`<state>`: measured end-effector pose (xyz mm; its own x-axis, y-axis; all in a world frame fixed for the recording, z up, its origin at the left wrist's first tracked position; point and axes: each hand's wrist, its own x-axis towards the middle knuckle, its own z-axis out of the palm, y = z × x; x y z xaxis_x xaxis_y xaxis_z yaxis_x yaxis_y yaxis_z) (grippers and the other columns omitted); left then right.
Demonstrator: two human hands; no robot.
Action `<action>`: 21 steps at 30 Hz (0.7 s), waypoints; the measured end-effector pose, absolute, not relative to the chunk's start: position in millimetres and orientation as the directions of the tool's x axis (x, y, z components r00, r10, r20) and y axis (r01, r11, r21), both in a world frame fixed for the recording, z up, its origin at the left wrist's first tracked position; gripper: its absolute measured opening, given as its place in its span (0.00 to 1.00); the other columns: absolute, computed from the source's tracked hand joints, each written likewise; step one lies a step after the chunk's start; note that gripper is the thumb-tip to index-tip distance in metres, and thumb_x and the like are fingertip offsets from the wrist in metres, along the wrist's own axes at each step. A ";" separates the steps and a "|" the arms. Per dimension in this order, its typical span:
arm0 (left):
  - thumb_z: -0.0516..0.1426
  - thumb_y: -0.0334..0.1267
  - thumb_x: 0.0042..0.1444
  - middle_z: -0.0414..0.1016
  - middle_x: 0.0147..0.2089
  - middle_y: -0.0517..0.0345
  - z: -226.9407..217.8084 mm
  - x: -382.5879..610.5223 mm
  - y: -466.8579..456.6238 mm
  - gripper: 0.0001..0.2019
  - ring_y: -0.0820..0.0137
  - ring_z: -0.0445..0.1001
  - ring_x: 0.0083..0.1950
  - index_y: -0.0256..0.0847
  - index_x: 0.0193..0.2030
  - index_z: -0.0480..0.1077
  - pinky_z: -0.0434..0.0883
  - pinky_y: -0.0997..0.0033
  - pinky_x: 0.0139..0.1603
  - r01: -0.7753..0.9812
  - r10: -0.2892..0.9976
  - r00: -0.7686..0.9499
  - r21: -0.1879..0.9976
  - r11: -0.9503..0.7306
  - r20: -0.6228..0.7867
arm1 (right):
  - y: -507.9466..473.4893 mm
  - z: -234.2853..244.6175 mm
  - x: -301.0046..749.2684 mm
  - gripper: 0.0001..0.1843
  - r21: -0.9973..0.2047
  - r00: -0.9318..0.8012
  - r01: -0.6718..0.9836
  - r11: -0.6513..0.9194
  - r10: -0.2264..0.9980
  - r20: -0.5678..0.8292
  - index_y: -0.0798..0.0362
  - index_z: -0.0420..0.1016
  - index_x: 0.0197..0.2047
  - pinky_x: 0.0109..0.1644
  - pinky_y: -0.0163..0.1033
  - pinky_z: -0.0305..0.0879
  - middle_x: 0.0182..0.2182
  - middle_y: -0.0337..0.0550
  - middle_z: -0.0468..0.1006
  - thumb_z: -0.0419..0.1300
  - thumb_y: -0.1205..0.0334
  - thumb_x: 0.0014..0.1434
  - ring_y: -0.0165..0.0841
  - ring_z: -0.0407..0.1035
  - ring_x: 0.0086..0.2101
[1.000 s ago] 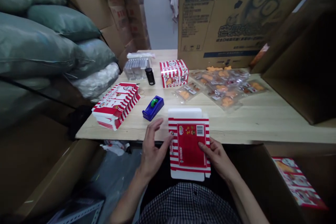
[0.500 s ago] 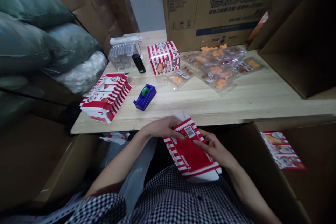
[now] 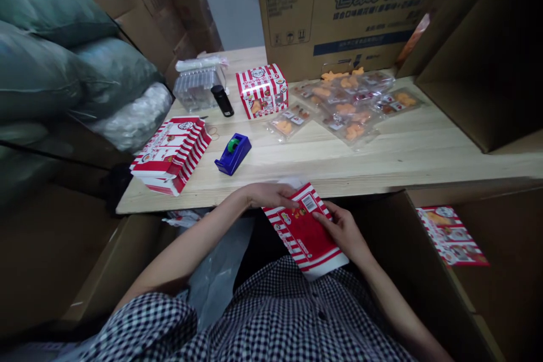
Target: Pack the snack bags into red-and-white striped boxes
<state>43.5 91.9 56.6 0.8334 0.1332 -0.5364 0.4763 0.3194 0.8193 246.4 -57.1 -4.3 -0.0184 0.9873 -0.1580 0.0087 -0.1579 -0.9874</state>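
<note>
Striped carton [image 3: 306,235], folded flat, red panel and barcode facing up. It is tilted and held just below the near edge of the table [image 3: 382,164], over the person's lap. Left hand [image 3: 265,195] is closed on the carton's top corner, fingers curled over the upper flap. Right hand [image 3: 343,229] grasps the right edge with the thumb on the red face (fingers underneath, hidden).

Surroundings:
- Grey-green sacks [image 3: 55,68] piled at far left, beside the table.
- Printed cardboard box [image 3: 339,5] standing at the back of the wooden table.
- Heap of clear snack packets [image 3: 348,107] with orange pieces, just in front of that box.
- Stack of flat striped cartons [image 3: 172,153] near the table's left edge.
- Clear plastic trays [image 3: 199,82] at back left.
- Assembled striped box [image 3: 262,90], upright, between trays and packets.
- Blue tape dispenser [image 3: 233,153] with a green roll, between the stack and the assembled box, nearer the front.
- Black cylinder [image 3: 223,100], leaning, just beside the trays.
</note>
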 end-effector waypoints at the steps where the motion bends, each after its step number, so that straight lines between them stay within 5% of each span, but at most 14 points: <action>1: 0.64 0.48 0.54 0.84 0.38 0.56 54.8 44.9 90.4 0.15 0.64 0.81 0.40 0.42 0.43 0.78 0.76 0.63 0.46 0.474 0.138 0.822 0.798 0.373 -0.553 | -60.2 -5.9 245.1 0.28 -0.989 0.012 0.089 -0.115 0.993 -0.115 0.47 0.69 0.63 0.57 0.50 0.69 0.52 0.47 0.78 0.60 0.46 0.63 0.45 0.72 0.53; 4: 0.65 0.48 0.52 0.83 0.37 0.54 50.8 51.7 85.3 0.15 0.63 0.81 0.39 0.41 0.42 0.77 0.76 0.61 0.46 0.447 0.149 0.809 0.759 0.474 -0.569 | -70.0 -9.7 235.5 0.52 -0.904 0.064 0.426 -0.032 0.998 -0.005 0.46 0.50 0.73 0.63 0.59 0.60 0.60 0.54 0.68 0.68 0.41 0.53 0.52 0.63 0.60; 7: 0.67 0.46 0.49 0.82 0.34 0.54 49.7 63.1 81.3 0.15 0.62 0.81 0.38 0.38 0.40 0.77 0.76 0.60 0.45 0.416 0.183 0.801 0.751 0.513 -0.569 | -75.6 -11.5 221.2 0.76 -0.688 0.097 0.726 -0.027 0.993 0.064 0.49 0.34 0.75 0.62 0.70 0.53 0.67 0.64 0.53 0.77 0.41 0.35 0.65 0.51 0.64; 10: 0.64 0.45 0.52 0.81 0.32 0.52 56.7 74.2 81.8 0.13 0.62 0.80 0.36 0.36 0.38 0.75 0.75 0.59 0.45 0.409 0.230 0.798 0.781 0.472 -0.556 | -73.4 -9.2 210.9 0.76 -0.591 0.101 0.806 -0.013 0.988 0.117 0.47 0.28 0.75 0.62 0.71 0.52 0.70 0.63 0.46 0.77 0.51 0.37 0.66 0.47 0.66; 14: 0.57 0.42 0.60 0.81 0.35 0.49 85.0 73.7 77.4 0.11 0.59 0.80 0.42 0.36 0.35 0.74 0.74 0.54 0.51 0.457 0.486 0.782 0.889 -0.023 -0.390 | -61.2 1.9 213.2 0.62 -0.707 0.118 0.707 -0.025 0.990 0.083 0.42 0.30 0.75 0.59 0.61 0.65 0.65 0.55 0.61 0.68 0.63 0.49 0.55 0.62 0.61; 17: 0.53 0.41 0.65 0.77 0.55 0.47 97.6 63.6 50.4 0.13 0.56 0.71 0.61 0.41 0.51 0.74 0.64 0.50 0.66 0.432 0.812 0.572 0.798 -0.421 0.118 | -49.6 10.7 223.8 0.59 -0.872 0.201 0.481 -0.097 0.980 0.002 0.40 0.35 0.75 0.57 0.58 0.69 0.63 0.51 0.67 0.68 0.61 0.51 0.51 0.70 0.56; 19: 0.54 0.42 0.65 0.60 0.71 0.48 88.6 59.0 20.4 0.23 0.57 0.57 0.73 0.46 0.66 0.61 0.55 0.49 0.72 0.432 0.895 0.313 0.792 -0.432 0.317 | -43.6 13.4 227.6 0.60 -0.954 0.283 0.276 -0.118 0.958 -0.037 0.43 0.37 0.75 0.59 0.57 0.68 0.63 0.51 0.68 0.70 0.58 0.50 0.49 0.71 0.55; 21: 0.54 0.45 0.65 0.45 0.77 0.50 66.9 59.6 -11.8 0.34 0.59 0.46 0.77 0.50 0.74 0.44 0.51 0.49 0.74 0.373 0.951 0.205 0.880 -0.293 0.230 | -40.8 12.9 224.9 0.60 -0.989 0.333 0.112 -0.093 0.942 -0.051 0.45 0.37 0.75 0.60 0.56 0.68 0.64 0.53 0.68 0.71 0.55 0.50 0.48 0.70 0.57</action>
<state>59.6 -11.8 66.9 0.2050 0.9513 0.2302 0.3735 -0.2934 0.8800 224.9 -40.8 12.9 0.3327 0.9417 -0.0507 0.1116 -0.0927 -0.9894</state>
